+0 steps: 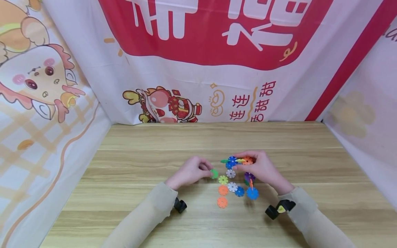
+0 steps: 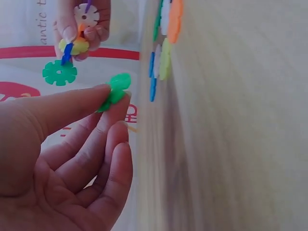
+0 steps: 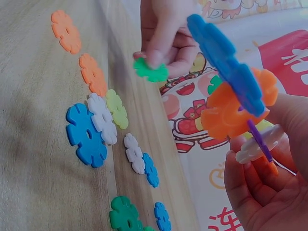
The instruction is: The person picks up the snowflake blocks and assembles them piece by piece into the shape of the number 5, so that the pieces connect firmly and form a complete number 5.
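Observation:
My left hand (image 1: 192,171) pinches a bright green notched snowflake disc (image 1: 214,173) between thumb and forefinger, just above the table. To its right, my right hand (image 1: 258,167) holds up a chain of interlocked snowflake discs. In the right wrist view the chain includes a blue disc (image 3: 226,62), an orange disc (image 3: 217,115), a purple disc (image 3: 260,139) seen edge-on and a white disc (image 3: 248,151) at the fingers. At the chain's far end a green disc (image 2: 50,72) joins a dark blue one (image 2: 67,52) in the left wrist view. The two hands' pieces are apart.
Loose discs lie flat on the wooden table (image 1: 149,220) between the hands: two orange (image 1: 222,202), a yellow-green one (image 1: 223,179), white ones (image 1: 232,187), several blue (image 1: 239,191) and a dark green one (image 3: 124,214). Printed cloth (image 1: 186,75) hangs behind and at both sides.

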Tool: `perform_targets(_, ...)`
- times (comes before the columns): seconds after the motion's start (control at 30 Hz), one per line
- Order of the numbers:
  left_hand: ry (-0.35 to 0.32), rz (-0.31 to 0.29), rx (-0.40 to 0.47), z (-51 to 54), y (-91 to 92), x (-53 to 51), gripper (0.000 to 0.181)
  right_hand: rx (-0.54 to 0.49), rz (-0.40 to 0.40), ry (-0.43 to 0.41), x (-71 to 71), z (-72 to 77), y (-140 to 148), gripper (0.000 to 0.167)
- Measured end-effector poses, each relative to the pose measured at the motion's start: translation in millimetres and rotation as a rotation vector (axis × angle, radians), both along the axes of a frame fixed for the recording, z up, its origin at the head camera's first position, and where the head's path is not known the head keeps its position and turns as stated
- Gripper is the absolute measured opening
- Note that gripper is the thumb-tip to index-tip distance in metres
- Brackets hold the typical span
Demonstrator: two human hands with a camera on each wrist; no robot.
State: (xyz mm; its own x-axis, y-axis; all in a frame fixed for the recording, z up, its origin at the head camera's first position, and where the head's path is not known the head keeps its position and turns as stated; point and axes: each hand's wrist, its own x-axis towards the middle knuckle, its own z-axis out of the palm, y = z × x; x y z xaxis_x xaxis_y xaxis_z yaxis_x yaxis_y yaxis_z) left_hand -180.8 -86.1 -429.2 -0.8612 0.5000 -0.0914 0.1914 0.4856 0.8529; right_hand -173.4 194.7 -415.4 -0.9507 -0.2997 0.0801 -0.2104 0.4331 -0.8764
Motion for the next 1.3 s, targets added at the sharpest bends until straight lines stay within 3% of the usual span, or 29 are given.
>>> perform_targets(0.47,-0.045,0.115,0.225,12.8,-4.9,-2.1,0.025,-0.010,0.015,-0.010,-0.8,-0.4,-0.4,0.034)
perform_targets(1.3,-0.096,0.145,0.313,14.9,4.0,1.9,0.020,-0.016,0.016,0.002,-0.7,-1.6,-5.0,0.033)
